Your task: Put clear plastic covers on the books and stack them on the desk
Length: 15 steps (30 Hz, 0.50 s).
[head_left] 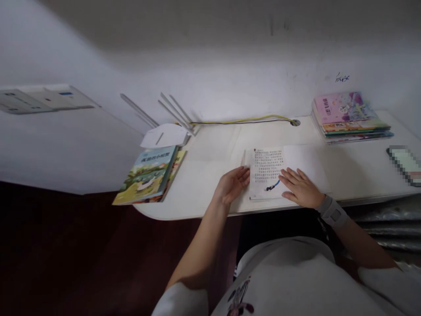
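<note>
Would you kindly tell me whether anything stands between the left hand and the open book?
Nothing visible does. The left hand is right at the left edge of the open book; whether its fingertips touch is unclear. The left pile and right pile are both off to the sides.

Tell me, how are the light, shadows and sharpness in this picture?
In the head view, light is dim, with the floor nearly black at lower left; in the head view, a soft shadow falls on the desk right of the open book; in the head view, the book's print is too small to read and the phone is pixelated.
</note>
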Available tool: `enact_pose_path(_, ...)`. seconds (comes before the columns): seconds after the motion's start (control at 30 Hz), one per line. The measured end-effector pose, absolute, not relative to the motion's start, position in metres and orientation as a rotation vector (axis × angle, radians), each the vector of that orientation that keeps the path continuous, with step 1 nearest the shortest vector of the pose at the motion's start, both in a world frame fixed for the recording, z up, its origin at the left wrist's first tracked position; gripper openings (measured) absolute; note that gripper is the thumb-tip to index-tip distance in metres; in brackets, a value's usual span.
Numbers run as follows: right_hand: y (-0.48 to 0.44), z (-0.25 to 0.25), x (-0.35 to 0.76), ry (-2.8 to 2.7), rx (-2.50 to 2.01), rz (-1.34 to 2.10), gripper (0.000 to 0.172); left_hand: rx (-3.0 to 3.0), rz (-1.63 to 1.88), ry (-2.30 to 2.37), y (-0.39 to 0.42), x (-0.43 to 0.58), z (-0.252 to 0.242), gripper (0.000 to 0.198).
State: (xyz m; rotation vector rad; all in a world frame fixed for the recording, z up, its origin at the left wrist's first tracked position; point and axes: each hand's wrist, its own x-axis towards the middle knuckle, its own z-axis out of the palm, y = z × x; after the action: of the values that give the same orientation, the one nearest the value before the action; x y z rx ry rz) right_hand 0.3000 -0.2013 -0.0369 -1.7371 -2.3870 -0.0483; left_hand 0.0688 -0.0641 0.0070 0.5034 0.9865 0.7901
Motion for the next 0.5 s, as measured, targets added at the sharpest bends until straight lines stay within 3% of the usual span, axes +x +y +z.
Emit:
enact_pose_path(0.13,-0.201,-0.036,0.301,-2.351,-1.718,0.015,0.058,0.593,0.780,0.951,-0.063,0.071,0.011,0.007)
enact_pose_path(0.23,-0.200,-0.035,0.305,-2.229,-1.648,0.198,0.059,0.758,0.656,0.823,-0.070,0.081,0.014,0.025)
enact_pose_path(0.37,-0.198,-0.033,0.314,-1.777,-1.419,0.586,0.071,1.058,0.738,0.691,-0.089,0.112,0.020,0.054)
enact_pose_path(0.5,-0.203,-0.023,0.325,-1.171,-1.308,0.788,0.086,1.746,0.611,0.597,-0.116,0.150,0.012,0.056)
